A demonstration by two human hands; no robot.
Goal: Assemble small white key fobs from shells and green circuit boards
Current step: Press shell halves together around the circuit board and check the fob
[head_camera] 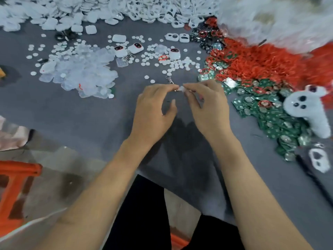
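My left hand (153, 107) and my right hand (205, 107) meet above the grey table (90, 114), fingertips together. Between them they pinch a small white part (181, 88); what it is stays mostly hidden by my fingers. A small metal clasp (169, 79) lies on the table just beyond my fingertips. Green circuit boards (270, 116) lie heaped at the right. White shells (126, 8) are piled along the far edge. Three assembled white fobs (137, 48) with dark red faces lie in the middle distance.
Clear plastic covers (81, 73) form a heap at the left, with small white discs (176, 64) scattered around. Red rings (261, 64) are massed at the right. A white stack of shells (304, 109) lies on the boards. An orange stool (16, 179) stands at the lower left.
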